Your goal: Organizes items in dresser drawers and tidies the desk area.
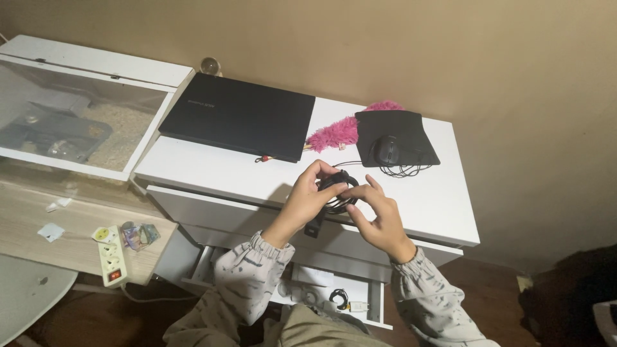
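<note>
Sleeves, pale with dark flecks, fill the bottom centre; above them both hands meet at frame centre over the front edge of the white counter (443, 212). Left hand (307, 196) and right hand (379, 215) each have a grip closed on a coiled black cable (337, 191), fingers pinching opposite sides of the loop. Cable is held in the air, just above the counter edge, not resting on it.

Handling guess: light, soft, floppy; loops will spring apart if let go, so hold across the bundled strands, not a single strand. Not fragile, slightly slick jacket. A dark end piece, maybe a plug (315, 226), hangs below the left hand.

Coil is roughly round, so no clear long axis; its opening seems to face up toward the camera. Hanging end points down toward the open drawer (379, 308).

Upper frame: closed black laptop (238, 115), mouse (387, 150) on a black mouse pad (411, 125), pink fuzzy thing (337, 133). Power strip (110, 256) lower left.
</note>
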